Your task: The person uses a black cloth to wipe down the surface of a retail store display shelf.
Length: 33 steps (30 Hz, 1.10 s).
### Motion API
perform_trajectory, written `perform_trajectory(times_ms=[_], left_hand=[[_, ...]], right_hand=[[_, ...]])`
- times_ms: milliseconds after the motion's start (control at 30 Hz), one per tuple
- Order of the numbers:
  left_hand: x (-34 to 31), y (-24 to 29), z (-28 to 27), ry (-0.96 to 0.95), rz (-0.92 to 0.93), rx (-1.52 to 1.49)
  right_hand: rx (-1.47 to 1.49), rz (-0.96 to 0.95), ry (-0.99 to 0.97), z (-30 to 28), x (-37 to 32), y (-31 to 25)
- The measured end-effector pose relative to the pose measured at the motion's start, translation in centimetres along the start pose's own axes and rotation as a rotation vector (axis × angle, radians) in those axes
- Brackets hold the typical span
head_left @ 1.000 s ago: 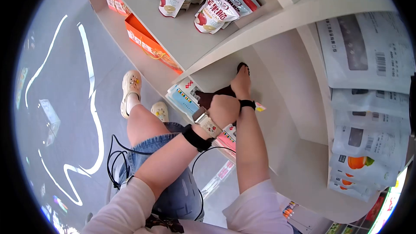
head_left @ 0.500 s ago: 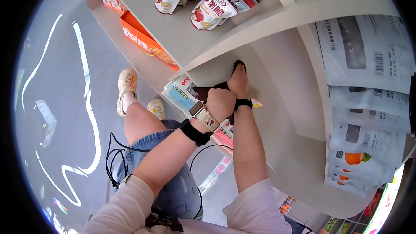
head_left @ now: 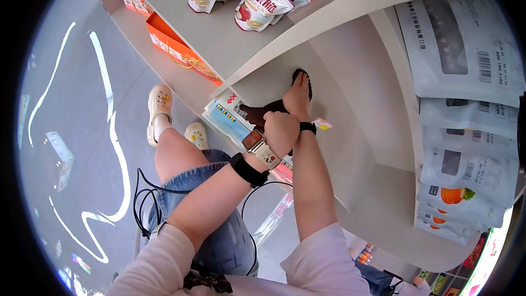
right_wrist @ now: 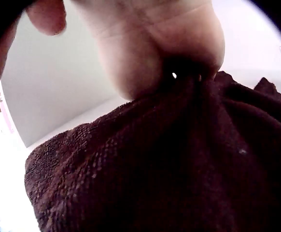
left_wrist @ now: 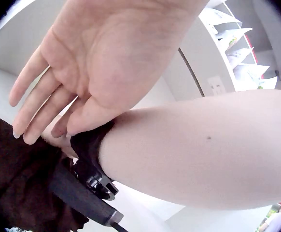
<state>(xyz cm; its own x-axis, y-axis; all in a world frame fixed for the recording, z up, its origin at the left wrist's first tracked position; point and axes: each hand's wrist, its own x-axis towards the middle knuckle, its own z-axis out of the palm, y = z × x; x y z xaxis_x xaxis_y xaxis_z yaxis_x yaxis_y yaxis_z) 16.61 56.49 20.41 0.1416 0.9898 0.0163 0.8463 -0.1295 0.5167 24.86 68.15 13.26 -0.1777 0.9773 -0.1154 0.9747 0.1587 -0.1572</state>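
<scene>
Brown cloth [head_left: 257, 113] left of price tag [head_left: 323, 124], bunched in right hand [head_left: 298, 98]. Left hand [head_left: 281, 132], also left of tag: fingers extended, holding nothing. Cloth presumably light, limp; grasp gathered folds.

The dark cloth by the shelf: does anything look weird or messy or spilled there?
I can't see any spill or damage. The dark cloth does look messy: it's crumpled into folds where the right hand holds it, while the shelf looks smooth.
</scene>
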Motion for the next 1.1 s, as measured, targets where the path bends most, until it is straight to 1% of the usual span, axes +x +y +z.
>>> perform_trajectory(times_ms=[67, 100, 233, 333, 433, 467, 533, 567, 667, 700, 800, 833, 867, 933, 1033, 1100], left_hand=[[0.0, -0.2, 0.2, 0.070, 0.006, 0.036], [0.1, -0.3, 0.1, 0.061, -0.008, 0.027], [0.6, -0.3, 0.0, 0.012, -0.038, -0.014], [0.9, -0.7, 0.1, 0.001, -0.037, -0.064], [0.8, -1.1, 0.0, -0.029, -0.016, -0.102], [0.7, -1.3, -0.2, -0.038, -0.005, -0.109], [0.4, -1.5, 0.0, 0.028, 0.007, -0.120], [0.1, -1.5, 0.1, 0.062, 0.015, -0.129], [-0.4, -1.9, 0.5, 0.087, 0.042, -0.174], [-0.8, -1.8, 1.1, 0.254, 0.062, -0.141], [-1.2, -2.6, 3.2, 0.330, 0.112, -0.108], [-1.3, -3.7, 3.8, 0.440, 0.233, -0.078], [-1.3, -4.0, 4.6, 0.421, 0.210, -0.059], [-1.6, -3.8, 4.0, 0.379, 0.167, -0.025], [-1.5, -2.5, 2.0, 0.248, 0.084, -0.100], [-0.9, -1.7, 1.4, 0.141, 0.020, -0.078]], right_hand=[[-0.039, 0.029, -0.024, -0.3, 0.8, -0.3], [-0.058, 0.040, -0.037, -0.2, 1.3, -0.2], [-0.053, 0.078, 0.007, 0.1, 2.9, 0.2], [-0.119, 0.051, -0.027, 0.0, 3.2, 0.4], [-0.107, 0.028, 0.016, 0.1, 3.0, 0.8], [-0.149, 0.023, 0.012, 0.1, 2.8, 0.9], [-0.240, 0.011, 0.006, 0.0, 1.7, 0.6], [-0.253, -0.010, 0.053, 0.3, 1.2, 0.7], [-0.349, 0.036, 0.039, 0.4, -1.1, -0.2], [-0.362, 0.042, 0.061, 0.8, -1.6, -0.2], [-0.379, 0.108, 0.090, 1.7, -2.7, -0.9], [-0.439, 0.145, 0.141, 1.9, -3.1, -1.5], [-0.472, 0.161, 0.121, 1.9, -3.3, -1.7], [-0.540, 0.197, 0.076, 0.9, -3.6, -2.7], [-0.510, 0.160, 0.108, 1.3, -3.2, -1.9], [-0.455, 0.111, 0.151, 1.7, -2.4, -1.1]])
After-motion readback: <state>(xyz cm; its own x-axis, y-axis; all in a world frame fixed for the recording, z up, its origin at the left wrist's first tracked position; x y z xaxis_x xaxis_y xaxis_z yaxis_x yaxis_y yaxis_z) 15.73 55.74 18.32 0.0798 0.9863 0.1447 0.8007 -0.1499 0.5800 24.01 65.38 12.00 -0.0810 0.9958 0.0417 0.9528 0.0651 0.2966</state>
